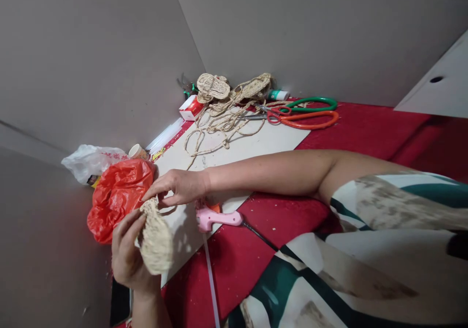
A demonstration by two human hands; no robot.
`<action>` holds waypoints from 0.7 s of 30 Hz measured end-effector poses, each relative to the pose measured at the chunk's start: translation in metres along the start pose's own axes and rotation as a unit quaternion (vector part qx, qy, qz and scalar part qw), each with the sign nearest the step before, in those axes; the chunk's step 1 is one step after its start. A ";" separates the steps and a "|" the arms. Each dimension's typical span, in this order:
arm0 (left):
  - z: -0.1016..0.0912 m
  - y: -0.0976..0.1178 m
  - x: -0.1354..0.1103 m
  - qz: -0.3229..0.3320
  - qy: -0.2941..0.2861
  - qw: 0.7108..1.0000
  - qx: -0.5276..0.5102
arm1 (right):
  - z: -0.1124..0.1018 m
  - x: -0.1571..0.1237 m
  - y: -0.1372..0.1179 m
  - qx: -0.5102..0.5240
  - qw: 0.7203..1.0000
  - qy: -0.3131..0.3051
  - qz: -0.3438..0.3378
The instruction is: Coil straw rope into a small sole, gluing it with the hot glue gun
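Fingers (155, 186) nearly closed, left hand (127, 257) and right hand (185, 186) hold beige braidwork (157, 242).

A craft workspace is showing itself: cord (234, 99) is lying at twelve o'clock, scissors (290, 118) at two, a glue gun (224, 218) at six.

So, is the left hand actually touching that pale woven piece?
Touching. The head view shows the left hand with its fingers curled onto the pale woven piece near its upper end, no gap visible.
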State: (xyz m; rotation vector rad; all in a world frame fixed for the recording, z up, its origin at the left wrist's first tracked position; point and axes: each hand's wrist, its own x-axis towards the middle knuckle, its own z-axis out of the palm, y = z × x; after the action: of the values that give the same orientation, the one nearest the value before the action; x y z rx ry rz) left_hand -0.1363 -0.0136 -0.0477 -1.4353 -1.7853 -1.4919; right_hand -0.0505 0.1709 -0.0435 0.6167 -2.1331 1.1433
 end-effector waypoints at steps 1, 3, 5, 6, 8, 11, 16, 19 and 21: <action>-0.001 0.001 -0.001 0.055 0.004 0.998 0.032 | -0.002 -0.001 0.001 -0.023 0.999 -0.011 -0.020; -0.003 0.003 -0.002 0.128 0.015 0.989 0.076 | -0.003 -0.003 0.003 -0.051 0.997 -0.026 -0.041; -0.002 0.004 -0.002 0.159 0.018 0.983 0.092 | -0.003 -0.004 0.004 -0.061 0.996 -0.027 -0.053; -0.001 0.004 -0.002 0.169 0.022 0.981 0.094 | -0.002 -0.005 0.005 -0.062 0.996 -0.022 -0.058; 0.000 0.006 -0.003 0.191 0.035 0.976 0.095 | 0.000 -0.006 0.005 -0.063 0.996 -0.002 -0.069; 0.001 0.007 -0.005 0.219 0.048 0.971 0.088 | 0.001 -0.007 0.007 -0.065 0.992 0.031 -0.107; 0.002 0.008 -0.006 0.215 0.041 0.971 0.094 | 0.003 -0.006 0.008 -0.048 0.983 0.038 -0.170; 0.002 0.008 -0.004 0.260 0.044 0.960 0.099 | 0.004 -0.003 0.003 0.001 0.991 0.101 -0.087; 0.002 0.009 -0.003 0.293 0.048 0.950 0.101 | 0.004 0.000 -0.002 0.086 0.986 0.138 0.029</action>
State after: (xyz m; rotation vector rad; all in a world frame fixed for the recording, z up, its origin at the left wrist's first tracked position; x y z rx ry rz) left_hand -0.1265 -0.0137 -0.0461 -1.5707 -1.2488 -1.0175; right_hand -0.0505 0.1667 -0.0442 0.4444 -1.8397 1.3704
